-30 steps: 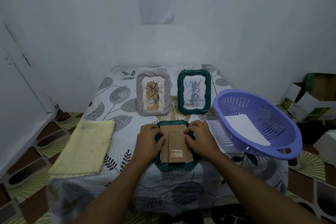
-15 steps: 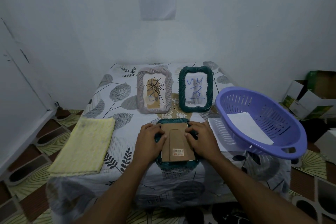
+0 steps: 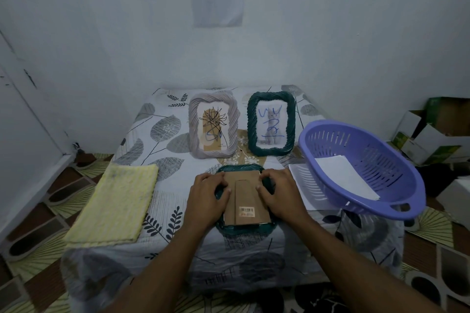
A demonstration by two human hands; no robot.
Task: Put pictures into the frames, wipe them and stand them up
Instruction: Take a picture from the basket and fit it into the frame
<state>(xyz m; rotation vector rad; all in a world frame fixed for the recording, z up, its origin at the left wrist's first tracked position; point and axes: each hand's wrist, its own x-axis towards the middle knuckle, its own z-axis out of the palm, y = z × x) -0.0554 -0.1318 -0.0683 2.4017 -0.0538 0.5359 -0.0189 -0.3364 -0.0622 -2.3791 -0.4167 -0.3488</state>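
A dark green frame [image 3: 244, 227] lies face down at the table's front edge, its brown cardboard backing [image 3: 245, 192] with a folded stand and barcode sticker facing up. My left hand [image 3: 206, 195] grips the frame's left side with curled fingers, thumb on the backing. My right hand [image 3: 277, 193] grips the right side the same way. Behind them two frames stand upright with scribbled pictures in them: a grey frame [image 3: 194, 124] on the left and a second green frame [image 3: 252, 124] on the right.
A yellow cloth [image 3: 114, 203] lies flat on the table's left side. A purple slotted basket [image 3: 381, 211] holding a white sheet [image 3: 346, 175] sits at the right, overhanging the edge, with more paper [image 3: 301, 178] under it. Cardboard boxes [image 3: 432, 132] stand on the floor at right.
Both hands stay on the face-down frame with only small finger shifts at the backing's edges. The standing frames, cloth and basket have not moved.
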